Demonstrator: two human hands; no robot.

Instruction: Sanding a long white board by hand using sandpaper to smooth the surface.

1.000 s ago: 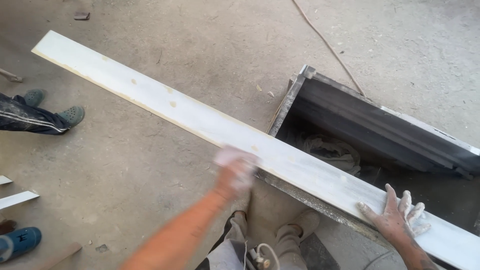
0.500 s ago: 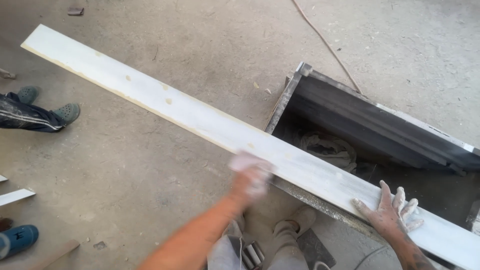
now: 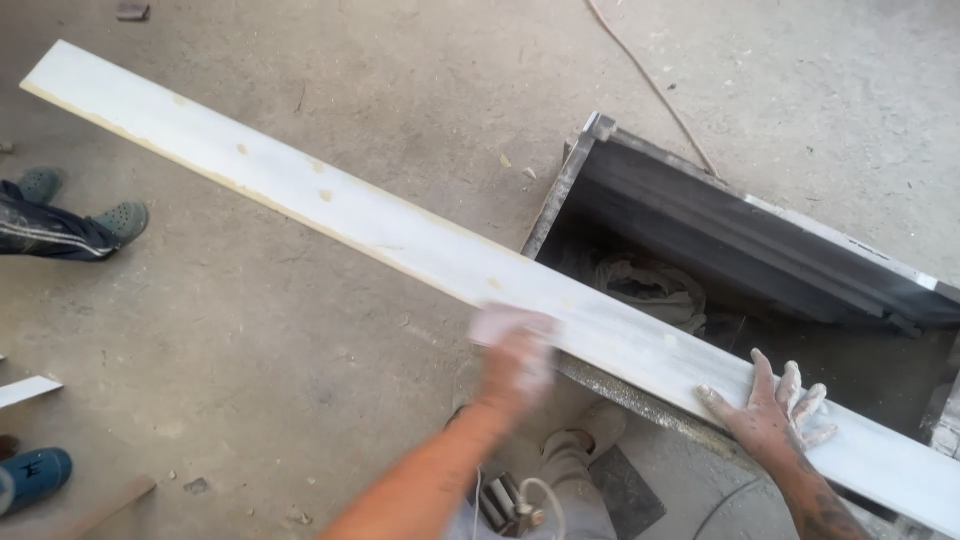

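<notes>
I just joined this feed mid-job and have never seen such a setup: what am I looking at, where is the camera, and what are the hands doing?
There is no machine: a person works bare-handed, and one camera on their head looks down. A long white-painted wooden board lies slanted across a dark open metal box frame on the dusty concrete floor. The left hand presses a small pale pad against the board; it is blurred, so the grip is unclear. The right hand lies flat on the board, fingers spread. At the left edge, other people's shoes show.
</notes>
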